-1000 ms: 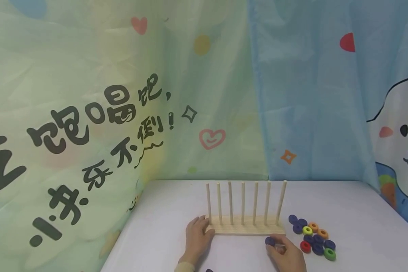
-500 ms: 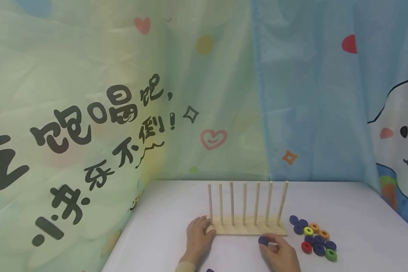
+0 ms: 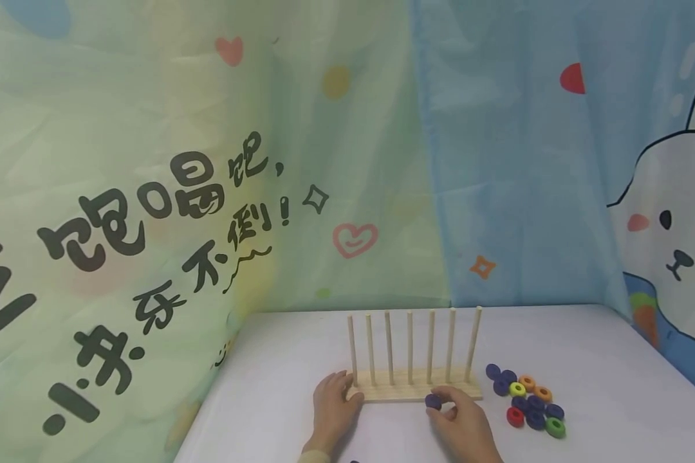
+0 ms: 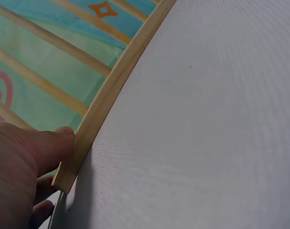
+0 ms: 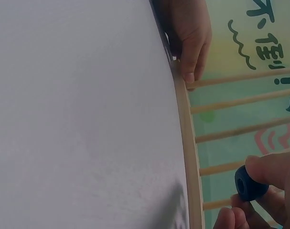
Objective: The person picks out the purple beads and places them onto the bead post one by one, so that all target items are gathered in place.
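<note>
A wooden peg stand with several bare upright pegs stands on the white table. My left hand grips the left end of its base, the thumb on one side and fingertips showing beyond the edge. In front of the base, toward its right half, my right hand pinches a dark blue ring bead between thumb and fingers. The right wrist view shows the hole of this bead facing sideways. It is held apart from the pegs.
Right of the stand lies a loose group of ring beads: several dark blue ones, a red one, a green one, a yellow one and two orange ones. A printed curtain hangs behind the table.
My right hand has carried the dark blue bead leftward along the front of the stand. The left hand keeps its grip on the base. The head view has shifted slightly.
</note>
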Motion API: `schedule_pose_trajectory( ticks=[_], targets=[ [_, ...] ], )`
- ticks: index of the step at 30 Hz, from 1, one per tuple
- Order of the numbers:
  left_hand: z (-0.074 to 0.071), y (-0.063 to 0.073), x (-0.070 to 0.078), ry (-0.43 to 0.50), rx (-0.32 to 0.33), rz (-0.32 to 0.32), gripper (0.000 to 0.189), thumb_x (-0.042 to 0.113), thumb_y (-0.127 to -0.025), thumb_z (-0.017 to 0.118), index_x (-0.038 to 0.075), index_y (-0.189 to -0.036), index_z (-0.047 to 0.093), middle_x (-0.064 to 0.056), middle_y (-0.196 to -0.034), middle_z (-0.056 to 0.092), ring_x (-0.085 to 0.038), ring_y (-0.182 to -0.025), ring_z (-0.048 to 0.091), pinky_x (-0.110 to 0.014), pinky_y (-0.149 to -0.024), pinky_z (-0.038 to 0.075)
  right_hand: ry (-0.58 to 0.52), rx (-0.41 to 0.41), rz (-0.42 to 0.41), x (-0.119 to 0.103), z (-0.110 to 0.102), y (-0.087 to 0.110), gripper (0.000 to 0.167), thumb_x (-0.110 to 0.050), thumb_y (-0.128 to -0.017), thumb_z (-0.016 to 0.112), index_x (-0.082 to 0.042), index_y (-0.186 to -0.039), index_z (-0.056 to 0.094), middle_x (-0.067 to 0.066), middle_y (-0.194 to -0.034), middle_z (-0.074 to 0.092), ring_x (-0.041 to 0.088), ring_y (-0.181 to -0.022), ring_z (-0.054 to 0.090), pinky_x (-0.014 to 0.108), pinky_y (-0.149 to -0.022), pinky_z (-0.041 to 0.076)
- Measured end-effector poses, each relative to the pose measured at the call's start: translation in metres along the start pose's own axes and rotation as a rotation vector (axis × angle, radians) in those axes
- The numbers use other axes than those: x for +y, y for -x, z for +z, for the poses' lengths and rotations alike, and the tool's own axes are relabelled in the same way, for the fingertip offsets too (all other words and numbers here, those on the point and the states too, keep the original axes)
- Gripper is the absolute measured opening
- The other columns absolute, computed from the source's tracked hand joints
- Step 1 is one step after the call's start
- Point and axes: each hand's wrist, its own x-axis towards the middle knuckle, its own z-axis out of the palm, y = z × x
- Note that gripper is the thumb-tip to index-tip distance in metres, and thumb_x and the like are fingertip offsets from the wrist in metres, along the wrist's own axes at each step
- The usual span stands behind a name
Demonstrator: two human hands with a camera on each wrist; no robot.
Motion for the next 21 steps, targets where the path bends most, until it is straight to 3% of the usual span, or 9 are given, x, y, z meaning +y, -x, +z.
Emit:
schedule_pose_trajectory(
  ticks=[11, 21],
  targets=[
    [0.004, -0.001, -0.005, 0.048, -0.026, -0.076, 0.040, 0.025, -0.081, 0.076, 0.011, -0.118, 0.068, -0.010, -0.130, 0.063, -0.038, -0.129, 0.046, -0.061, -0.109, 0.030, -0.065, -0.043, -0.036, -0.021, 0.004, -0.001, 0.033, -0.011, -0.079, 0.078, -0.012, -0.111, 0.067, 0.001, -0.100, 0.069, 0.006, -0.068, 0.054, 0.020, -0.058, 0.045],
    [0.002, -0.002, -0.005, 0.068, -0.037, -0.087, 0.042, 0.025, -0.081, 0.075, 0.010, -0.119, 0.067, -0.010, -0.132, 0.062, -0.038, -0.131, 0.044, -0.061, -0.110, 0.028, -0.094, -0.029, -0.159, -0.043, -0.002, -0.020, 0.030, -0.014, -0.083, 0.077, -0.013, -0.112, 0.067, -0.001, -0.097, 0.068, 0.006, -0.068, 0.056, 0.020, -0.055, 0.047]
  ],
)
